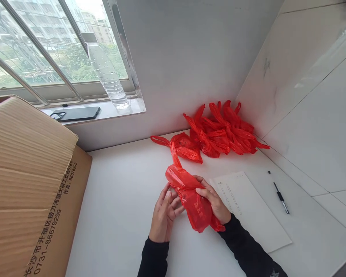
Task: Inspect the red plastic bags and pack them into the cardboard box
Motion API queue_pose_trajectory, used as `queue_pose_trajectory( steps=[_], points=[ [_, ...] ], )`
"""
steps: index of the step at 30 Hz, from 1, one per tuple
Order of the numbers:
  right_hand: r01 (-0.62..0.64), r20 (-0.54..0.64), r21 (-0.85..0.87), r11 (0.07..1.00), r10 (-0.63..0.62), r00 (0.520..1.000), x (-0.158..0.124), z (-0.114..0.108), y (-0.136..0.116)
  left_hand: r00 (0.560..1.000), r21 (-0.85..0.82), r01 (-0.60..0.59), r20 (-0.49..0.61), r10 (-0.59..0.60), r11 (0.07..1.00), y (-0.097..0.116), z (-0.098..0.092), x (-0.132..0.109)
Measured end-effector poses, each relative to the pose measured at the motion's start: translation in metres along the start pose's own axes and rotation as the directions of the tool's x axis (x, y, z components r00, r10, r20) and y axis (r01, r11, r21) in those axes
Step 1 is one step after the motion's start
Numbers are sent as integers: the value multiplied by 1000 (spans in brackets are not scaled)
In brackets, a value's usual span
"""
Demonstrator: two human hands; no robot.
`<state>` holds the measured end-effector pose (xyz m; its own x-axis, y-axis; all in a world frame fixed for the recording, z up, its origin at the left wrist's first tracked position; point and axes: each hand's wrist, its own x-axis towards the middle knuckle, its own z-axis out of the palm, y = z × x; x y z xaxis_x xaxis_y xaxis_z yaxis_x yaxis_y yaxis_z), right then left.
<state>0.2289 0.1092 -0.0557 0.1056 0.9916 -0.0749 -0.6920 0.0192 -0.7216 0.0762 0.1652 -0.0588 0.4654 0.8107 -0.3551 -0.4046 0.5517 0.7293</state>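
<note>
A red plastic bag is held up over the white table, with pale printing on its front. My right hand grips it from the right, thumb in front and fingers partly hidden behind. My left hand is beside the bag's left edge, palm turned towards it and fingers apart; some fingertips pass behind the plastic. Beyond my hands, several knotted red plastic bags lie in a row against the wall. The bag nearest to me in that row has a handle loop pointing left.
A cardboard box stands at the left. A water bottle and a phone rest on the windowsill. Right of my hands, a sheet of paper with writing and an uncapped pen lie on the white table.
</note>
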Motion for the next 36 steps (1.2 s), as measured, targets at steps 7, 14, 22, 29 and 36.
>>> queue_pose_trajectory(
  steps=[7, 14, 22, 29, 36],
  points=[
    [57, 17, -233, 971, -54, 998, -3, 2, 1, 987, -67, -150, -71, 145, 987, 3, -10, 2],
    [87, -5, -400, 912, -97, 995, 4, 2, 4, 977, 98, -209, -13, 211, 973, 3, 0, -3],
    [242, -66, -595, 767, -347, 935, -1, 4, 1, 965, 287, -261, 61, 254, 922, -8, -2, -2],
    [217, 18, -663, 717, -275, 961, -8, 5, 5, 971, 213, -238, 31, 236, 948, -8, 2, -2],
    [168, -121, -718, 675, -359, 926, 0, -4, 7, 985, 93, -170, -5, 171, 981, -13, -4, -1]
  ],
)
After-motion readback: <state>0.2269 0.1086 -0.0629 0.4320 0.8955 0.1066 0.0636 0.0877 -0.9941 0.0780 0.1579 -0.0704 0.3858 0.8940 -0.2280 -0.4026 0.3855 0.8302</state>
